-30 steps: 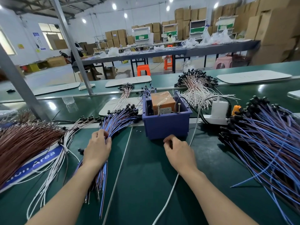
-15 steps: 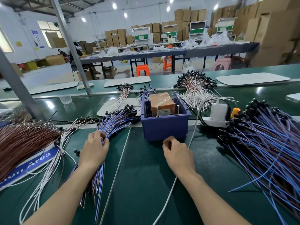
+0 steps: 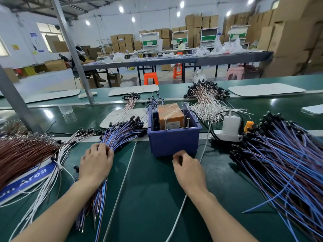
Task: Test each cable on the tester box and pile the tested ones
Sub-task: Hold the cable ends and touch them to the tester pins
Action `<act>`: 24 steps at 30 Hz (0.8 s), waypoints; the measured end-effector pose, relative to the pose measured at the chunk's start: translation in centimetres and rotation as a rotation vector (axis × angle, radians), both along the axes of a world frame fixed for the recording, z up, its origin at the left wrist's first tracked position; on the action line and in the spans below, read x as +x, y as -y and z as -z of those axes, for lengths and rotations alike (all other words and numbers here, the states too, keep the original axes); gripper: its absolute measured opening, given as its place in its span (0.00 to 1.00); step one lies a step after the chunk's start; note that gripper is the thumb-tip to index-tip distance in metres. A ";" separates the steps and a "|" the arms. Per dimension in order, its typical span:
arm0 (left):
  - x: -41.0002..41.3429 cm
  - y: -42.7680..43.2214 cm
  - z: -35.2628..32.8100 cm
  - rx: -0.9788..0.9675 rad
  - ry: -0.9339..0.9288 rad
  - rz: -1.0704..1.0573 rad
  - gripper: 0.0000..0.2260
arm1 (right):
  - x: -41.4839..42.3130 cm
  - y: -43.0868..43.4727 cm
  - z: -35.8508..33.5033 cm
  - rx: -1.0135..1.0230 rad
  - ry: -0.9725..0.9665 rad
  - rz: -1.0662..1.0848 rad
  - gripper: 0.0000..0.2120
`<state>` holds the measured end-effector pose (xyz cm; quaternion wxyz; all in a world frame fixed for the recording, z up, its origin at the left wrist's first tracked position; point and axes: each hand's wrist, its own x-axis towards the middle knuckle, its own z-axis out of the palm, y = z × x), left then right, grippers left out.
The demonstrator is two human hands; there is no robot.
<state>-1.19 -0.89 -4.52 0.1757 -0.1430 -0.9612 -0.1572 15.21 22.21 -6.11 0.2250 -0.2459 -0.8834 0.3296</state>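
Observation:
The tester box is a blue bin [image 3: 173, 142] with an orange unit [image 3: 170, 115] and two upright screws inside, at the middle of the green bench. A bundle of blue and brown cables [image 3: 120, 135] with black plug ends fans out left of it. My left hand [image 3: 97, 165] lies on that bundle, fingers curled into the cables. My right hand [image 3: 187, 169] sits just in front of the bin, fingers curled shut, with no cable visible in it. A big pile of blue cables [image 3: 283, 158] covers the right side.
Brown wires [image 3: 21, 154] and white cables [image 3: 52, 173] lie at the left over a blue label. A white power strip [image 3: 225, 136] with an adapter sits right of the bin, its cord [image 3: 176, 219] running under my right wrist. A pile of white-and-brown cables [image 3: 206, 98] lies behind.
Both hands have stayed almost where they were. My left fingers have shifted slightly on the cable bundle. The right hand remains curled in front of the bin.

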 end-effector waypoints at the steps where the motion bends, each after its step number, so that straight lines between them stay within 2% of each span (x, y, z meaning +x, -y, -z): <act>1: -0.2 -0.2 -0.5 -0.017 -0.014 -0.011 0.13 | -0.1 -0.2 -0.1 0.001 0.005 -0.004 0.06; 4: -1.6 -1.3 -2.1 -0.071 -0.052 0.030 0.14 | -0.5 -0.8 -0.4 -0.001 -0.010 -0.018 0.06; 7: -3.3 -2.9 -3.0 -0.205 -0.028 0.145 0.14 | -0.7 -1.0 -0.2 -0.009 -0.062 -0.037 0.06; 13: -5.7 -5.5 -2.6 -0.339 -0.019 0.279 0.17 | -1.0 -1.3 0.2 -0.083 -0.136 -0.021 0.06; 16: -6.1 -6.2 -1.7 -0.509 -0.018 0.281 0.18 | -1.1 -1.4 0.3 -0.111 -0.144 -0.016 0.06; 18: -6.0 -6.3 -1.0 -0.540 -0.047 0.247 0.18 | -1.2 -1.4 0.3 -0.123 -0.148 -0.017 0.06; 21: -5.7 -6.3 0.3 -0.467 -0.110 0.246 0.18 | -1.3 -1.5 0.4 -0.137 -0.145 -0.005 0.06; 24: -5.3 -6.8 0.3 -0.102 -0.066 0.263 0.15 | -1.3 -1.6 0.5 -0.160 -0.152 0.001 0.07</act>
